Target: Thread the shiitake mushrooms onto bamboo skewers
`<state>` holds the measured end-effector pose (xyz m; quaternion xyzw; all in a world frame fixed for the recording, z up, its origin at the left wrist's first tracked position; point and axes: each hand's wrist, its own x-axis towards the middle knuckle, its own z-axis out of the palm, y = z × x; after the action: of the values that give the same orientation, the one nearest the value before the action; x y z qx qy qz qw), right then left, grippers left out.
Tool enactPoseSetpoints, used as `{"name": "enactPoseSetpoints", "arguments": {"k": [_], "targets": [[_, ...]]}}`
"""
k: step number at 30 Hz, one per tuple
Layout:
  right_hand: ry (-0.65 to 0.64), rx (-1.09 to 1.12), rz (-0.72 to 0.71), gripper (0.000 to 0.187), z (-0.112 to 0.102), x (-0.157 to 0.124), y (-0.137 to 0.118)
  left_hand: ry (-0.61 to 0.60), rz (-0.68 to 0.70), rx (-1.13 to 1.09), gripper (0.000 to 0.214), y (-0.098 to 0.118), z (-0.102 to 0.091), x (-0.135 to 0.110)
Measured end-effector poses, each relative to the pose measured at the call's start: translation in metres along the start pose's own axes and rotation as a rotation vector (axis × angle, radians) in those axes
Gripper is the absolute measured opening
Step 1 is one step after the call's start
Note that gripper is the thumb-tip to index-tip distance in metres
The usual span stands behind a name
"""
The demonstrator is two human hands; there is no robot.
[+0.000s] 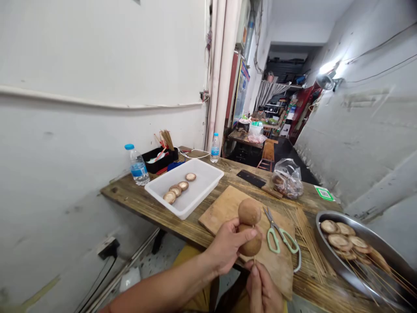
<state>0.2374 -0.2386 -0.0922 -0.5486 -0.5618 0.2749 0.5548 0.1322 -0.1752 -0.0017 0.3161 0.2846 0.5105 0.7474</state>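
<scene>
Two hands grip one skewer bearing two mushrooms.

Two smooth, rounded brown mushroom caps are threaded on a thin, nearly upright wooden skewer. The lower cap is gripped by the left hand; the upper cap is held just above its thumb. Below, the skewer is pinched by the right hand.

It looks like a small eatery. A wooden table bears a cutting board, a cleaver, a basin of skewered mushrooms and a QR-code card; farther back stand a second table and a bench.
</scene>
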Motion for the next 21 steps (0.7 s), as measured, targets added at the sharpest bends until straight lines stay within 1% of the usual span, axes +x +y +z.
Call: {"name": "enactPoseSetpoints", "arguments": {"k": [4,8,9,11,16,19,21], "targets": [[-0.025,0.035,0.013,0.030,-0.006,-0.005,-0.009,-0.027,-0.031,-0.030,0.028,-0.003,0.002,-0.002],[0.054,0.033,0.064,0.029,-0.006,-0.007,-0.018,-0.062,-0.064,-0.062,0.027,-0.004,0.002,-0.002],[0.055,0.042,0.073,0.029,-0.006,-0.007,-0.018,-0.068,-0.066,-0.071,0.027,-0.005,0.002,-0.001],[0.027,0.083,0.101,0.030,-0.005,-0.006,-0.015,-0.079,-0.067,-0.086,0.027,-0.006,0.001,0.000],[-0.091,0.263,0.212,0.033,-0.004,-0.004,-0.003,-0.144,-0.111,-0.117,0.024,-0.007,-0.002,0.004],[-0.137,0.388,0.293,0.033,-0.003,-0.001,-0.005,-0.172,-0.134,-0.166,0.023,-0.007,-0.005,0.007],[-0.192,0.456,0.331,0.034,-0.002,0.005,-0.010,-0.160,-0.142,-0.233,0.024,-0.006,-0.008,0.010]]}}
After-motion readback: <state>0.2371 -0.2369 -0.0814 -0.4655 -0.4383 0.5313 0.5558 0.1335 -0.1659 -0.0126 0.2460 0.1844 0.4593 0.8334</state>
